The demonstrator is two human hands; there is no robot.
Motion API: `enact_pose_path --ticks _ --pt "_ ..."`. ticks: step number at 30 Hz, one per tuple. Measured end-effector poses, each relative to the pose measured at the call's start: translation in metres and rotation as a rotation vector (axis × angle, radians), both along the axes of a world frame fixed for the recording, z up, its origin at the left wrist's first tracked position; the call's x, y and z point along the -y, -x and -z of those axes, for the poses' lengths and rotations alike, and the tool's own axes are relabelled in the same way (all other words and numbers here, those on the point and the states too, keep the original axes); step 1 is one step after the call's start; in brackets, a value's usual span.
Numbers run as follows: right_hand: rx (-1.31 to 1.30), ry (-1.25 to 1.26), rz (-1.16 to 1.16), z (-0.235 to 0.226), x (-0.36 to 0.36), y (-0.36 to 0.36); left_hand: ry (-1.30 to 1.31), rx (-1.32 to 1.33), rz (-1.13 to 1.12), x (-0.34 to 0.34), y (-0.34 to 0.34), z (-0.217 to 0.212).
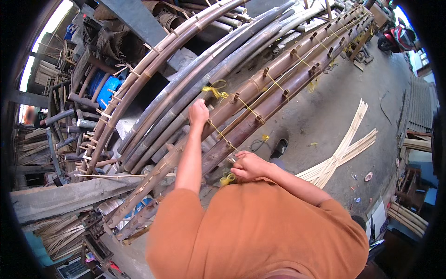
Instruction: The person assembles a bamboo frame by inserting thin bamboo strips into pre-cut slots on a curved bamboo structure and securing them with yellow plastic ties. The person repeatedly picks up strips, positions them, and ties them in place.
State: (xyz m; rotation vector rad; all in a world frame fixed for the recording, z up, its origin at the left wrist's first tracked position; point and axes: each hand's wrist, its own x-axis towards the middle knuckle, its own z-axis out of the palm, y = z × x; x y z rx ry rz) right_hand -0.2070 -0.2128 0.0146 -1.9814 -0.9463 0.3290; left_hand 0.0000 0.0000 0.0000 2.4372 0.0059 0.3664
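Head view shows bamboo poles (253, 89) near lettered container (141, 206).

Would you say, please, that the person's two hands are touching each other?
No, the left hand and right hand are apart, with a brown pole between them.

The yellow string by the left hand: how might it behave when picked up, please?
The yellow string is probably floppy, as it bends into loose loops; likely light, being thin; and perhaps apt to tangle, since its loops bunch together.
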Motion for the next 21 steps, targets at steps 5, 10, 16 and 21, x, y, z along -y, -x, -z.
enact_pose_path --ticks 5,10,16,21 --pt "-0.837 -0.448 0.281 -0.014 0.042 0.014 -0.256 -0.35 0.132 -0.049 -0.015 -0.003" --pt "-0.299 0.702 0.429 -0.034 0.106 0.005 0.047 -0.266 0.162 -0.021 0.03 -0.09" --pt "0.036 -0.427 0.117 -0.199 0.048 -0.077 0.283 0.042 0.36 0.014 0.096 -0.198" --pt "0.383 -0.817 -0.106 -0.266 -0.031 -0.1 0.455 0.071 0.357 0.005 0.128 -0.234"
